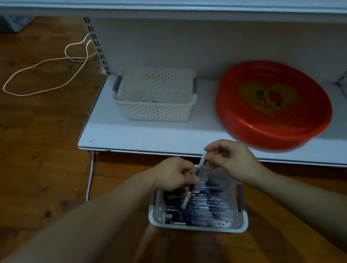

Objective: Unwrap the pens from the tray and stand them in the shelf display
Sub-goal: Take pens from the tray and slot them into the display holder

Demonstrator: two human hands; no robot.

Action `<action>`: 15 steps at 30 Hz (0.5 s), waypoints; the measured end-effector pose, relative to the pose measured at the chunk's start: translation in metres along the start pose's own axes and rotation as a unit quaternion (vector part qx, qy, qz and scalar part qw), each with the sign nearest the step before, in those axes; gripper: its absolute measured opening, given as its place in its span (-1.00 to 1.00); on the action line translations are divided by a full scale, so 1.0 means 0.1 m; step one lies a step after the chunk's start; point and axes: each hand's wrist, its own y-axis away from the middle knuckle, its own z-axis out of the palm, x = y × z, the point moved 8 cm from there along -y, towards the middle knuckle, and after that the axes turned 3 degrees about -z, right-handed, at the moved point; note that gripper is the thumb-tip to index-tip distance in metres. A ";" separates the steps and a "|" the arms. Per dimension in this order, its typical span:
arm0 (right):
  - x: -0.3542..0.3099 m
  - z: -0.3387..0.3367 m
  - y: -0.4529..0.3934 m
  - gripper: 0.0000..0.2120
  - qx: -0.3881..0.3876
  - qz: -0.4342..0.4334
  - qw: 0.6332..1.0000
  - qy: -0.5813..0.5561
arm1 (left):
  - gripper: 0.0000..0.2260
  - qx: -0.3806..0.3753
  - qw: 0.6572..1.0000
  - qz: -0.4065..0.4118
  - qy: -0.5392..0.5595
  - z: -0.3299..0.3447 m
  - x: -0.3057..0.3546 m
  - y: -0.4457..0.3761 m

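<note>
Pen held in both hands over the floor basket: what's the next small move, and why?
Probably pull the hands apart to slide the wrapper off. The left hand grips the pen at its middle, the right hand pinches its upper end, and it looks still sleeved. It hangs over the floor basket of wrapped pens; the shelf basket waits beyond.

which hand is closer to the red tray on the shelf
Right. The right hand is just below-left of the red tray; the left hand is farther left, over the pen basket.

Dim, bluish, soft wide-angle blur
</note>
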 end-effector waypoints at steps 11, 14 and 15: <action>-0.77 -0.18 -0.07 -0.72 0.079 -0.141 0.986 0.033 | -0.74 0.109 0.980 0.083 0.142 -0.51 0.57 0.09; -1.00 -0.34 -0.09 -0.70 0.118 -0.176 0.977 0.025 | -0.78 0.108 0.969 0.110 0.191 -0.62 0.76 0.17; -1.08 -0.41 -0.10 -0.70 0.130 -0.187 0.973 0.026 | -0.82 0.109 0.965 0.121 0.207 -0.68 0.81 0.20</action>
